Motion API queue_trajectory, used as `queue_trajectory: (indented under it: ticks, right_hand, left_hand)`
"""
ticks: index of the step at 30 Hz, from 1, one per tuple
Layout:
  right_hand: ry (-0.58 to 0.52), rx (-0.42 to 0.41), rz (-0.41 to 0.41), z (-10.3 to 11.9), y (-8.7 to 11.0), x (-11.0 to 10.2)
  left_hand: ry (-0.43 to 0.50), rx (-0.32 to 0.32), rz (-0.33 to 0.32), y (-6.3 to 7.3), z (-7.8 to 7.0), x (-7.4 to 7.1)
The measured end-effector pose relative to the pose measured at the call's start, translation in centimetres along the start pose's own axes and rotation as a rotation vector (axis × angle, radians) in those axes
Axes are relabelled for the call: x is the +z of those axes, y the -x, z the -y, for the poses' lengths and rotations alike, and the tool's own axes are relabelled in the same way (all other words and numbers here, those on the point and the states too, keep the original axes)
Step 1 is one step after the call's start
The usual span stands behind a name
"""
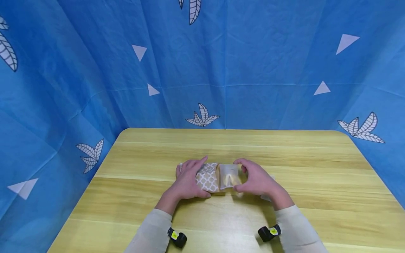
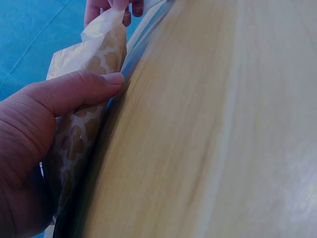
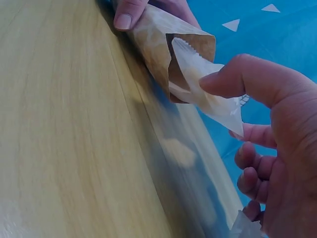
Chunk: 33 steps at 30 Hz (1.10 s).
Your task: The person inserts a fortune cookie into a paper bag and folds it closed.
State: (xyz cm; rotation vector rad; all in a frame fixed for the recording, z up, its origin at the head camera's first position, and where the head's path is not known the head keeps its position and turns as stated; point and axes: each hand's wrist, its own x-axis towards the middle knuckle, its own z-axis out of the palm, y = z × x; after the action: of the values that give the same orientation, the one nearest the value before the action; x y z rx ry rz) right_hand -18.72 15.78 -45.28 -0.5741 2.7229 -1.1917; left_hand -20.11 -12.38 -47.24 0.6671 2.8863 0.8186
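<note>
A brown paper bag (image 1: 207, 178) with a white lattice pattern lies on its side, its mouth facing right. My left hand (image 1: 187, 181) grips it, with the thumb (image 2: 94, 85) along its near side. My right hand (image 1: 256, 179) pinches a translucent white packet (image 1: 229, 175) by its outer edges, thumb on one side and index finger at the other. One crimped end of the packet sits just inside the bag's open mouth (image 3: 179, 82). Something pale yellowish shows through the packet; its kind is unclear. The inside of the bag is mostly hidden.
A second whitish packet (image 1: 266, 198) lies partly under my right wrist; it also shows at the bottom of the right wrist view. The wooden table (image 1: 152, 151) spreads around both hands. A blue patterned cloth (image 1: 253, 70) hangs behind it and to the sides.
</note>
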Motion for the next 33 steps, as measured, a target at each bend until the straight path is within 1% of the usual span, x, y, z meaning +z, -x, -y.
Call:
queue_trajectory:
  ticks: [18, 25, 33]
  right_hand:
    - [0.069, -0.016, -0.013, 0.6, -0.8, 1.2]
    - [0.050, -0.022, -0.015, 0.4, -1.1, 1.8]
    - [0.017, -0.025, 0.016, 0.2, -0.9, 1.7]
  left_hand:
    - [0.009, 0.000, 0.010, -0.1, -0.4, 0.0]
    - [-0.003, 0.006, 0.012, 0.0, -0.4, 0.0]
    - [-0.003, 0.008, 0.008, 0.1, -0.3, 0.0]
